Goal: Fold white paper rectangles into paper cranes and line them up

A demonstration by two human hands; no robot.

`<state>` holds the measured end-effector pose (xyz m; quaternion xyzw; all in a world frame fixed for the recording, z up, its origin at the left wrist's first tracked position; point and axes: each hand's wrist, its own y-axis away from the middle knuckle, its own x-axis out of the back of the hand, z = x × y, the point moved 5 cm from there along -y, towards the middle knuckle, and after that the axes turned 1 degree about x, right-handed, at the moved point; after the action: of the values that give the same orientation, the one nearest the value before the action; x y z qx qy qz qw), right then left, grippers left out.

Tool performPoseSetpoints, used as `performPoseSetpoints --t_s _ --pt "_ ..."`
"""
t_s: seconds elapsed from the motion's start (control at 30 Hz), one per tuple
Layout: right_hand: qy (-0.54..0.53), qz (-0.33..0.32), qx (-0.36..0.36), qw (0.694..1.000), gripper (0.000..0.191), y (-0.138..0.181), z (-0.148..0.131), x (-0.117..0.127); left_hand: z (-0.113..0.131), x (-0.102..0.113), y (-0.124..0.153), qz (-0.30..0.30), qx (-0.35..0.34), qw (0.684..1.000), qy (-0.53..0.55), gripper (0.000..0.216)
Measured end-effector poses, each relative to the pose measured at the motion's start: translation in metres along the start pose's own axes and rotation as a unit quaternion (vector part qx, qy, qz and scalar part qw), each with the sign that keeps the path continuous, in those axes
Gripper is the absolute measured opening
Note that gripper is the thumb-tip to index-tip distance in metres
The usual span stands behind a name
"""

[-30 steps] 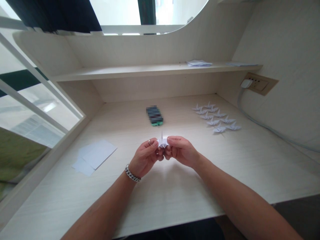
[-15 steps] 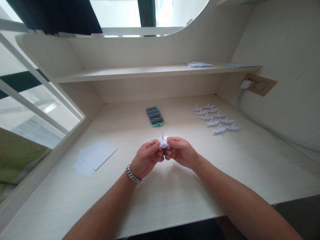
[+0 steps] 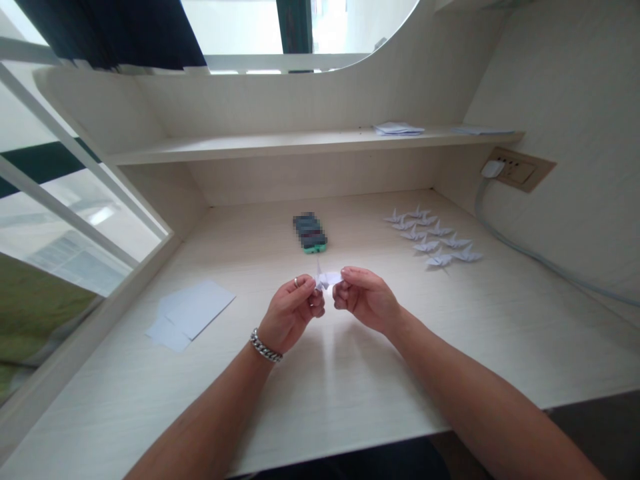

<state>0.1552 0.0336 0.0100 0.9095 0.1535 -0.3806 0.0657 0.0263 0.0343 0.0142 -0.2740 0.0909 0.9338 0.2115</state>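
A small white paper crane is held above the desk between my two hands, with a thin point sticking up on its left side. My left hand, wearing a ring and a chain bracelet, pinches the left part of it between thumb and fingers. The thumb and forefinger of my right hand grip the tip of its right wing. The parts under my fingertips are hidden. Several finished paper cranes stand in rows on the desk to the right.
White paper sheets lie at the left of the desk. Beyond my hands is a blurred-out dark object with a green edge. Folded papers rest on the shelf. A grey cable runs from the wall socket.
My hands have moved apart slightly. The right one has shifted outward with the crane's wing, which now stretches out between them. The crane has moved a little to the left.
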Motion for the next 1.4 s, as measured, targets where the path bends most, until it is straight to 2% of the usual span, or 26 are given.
performPoseSetpoints --t_s 0.17,0.33,0.47,0.53,0.77,1.0,1.13,1.3,1.4 --pt "0.001 0.022 0.03 0.999 0.024 -0.001 -0.009 0.005 0.004 -0.003 0.001 0.005 -0.005 1.0 -0.024 0.027" --pt "0.058 0.083 0.041 0.994 0.037 -0.004 -0.015 0.017 0.005 -0.002 0.001 0.009 -0.027 0.997 -0.078 0.028" --pt "0.161 0.031 0.01 0.986 0.037 -0.002 -0.005 0.008 0.001 0.001 -0.002 0.006 -0.036 0.988 -0.153 0.03" --pt "0.174 0.003 0.005 0.985 0.033 -0.001 0.0 0.002 0.0 0.002 -0.003 0.005 -0.034 0.986 -0.163 0.031" --pt "0.069 0.014 0.007 0.997 0.027 -0.002 0.0 0.002 0.004 0.002 0.0 0.013 -0.034 0.999 -0.032 0.029" --pt "0.041 0.021 0.003 0.999 0.025 -0.001 -0.003 0.004 0.018 0.005 0.001 0.025 -0.065 0.997 0.017 0.026" --pt "0.066 0.029 0.012 0.997 0.025 -0.001 -0.005 0.008 0.02 0.012 0.0 0.057 -0.082 0.993 -0.059 0.029" --pt "0.107 0.019 -0.003 0.994 0.029 -0.002 -0.002 0.006 0.008 0.008 -0.002 0.049 -0.051 0.983 -0.171 0.031" --pt "0.102 0.063 0.014 0.993 0.031 -0.004 -0.007 0.013 0.008 0.007 -0.002 0.076 -0.048 0.981 -0.169 0.029"
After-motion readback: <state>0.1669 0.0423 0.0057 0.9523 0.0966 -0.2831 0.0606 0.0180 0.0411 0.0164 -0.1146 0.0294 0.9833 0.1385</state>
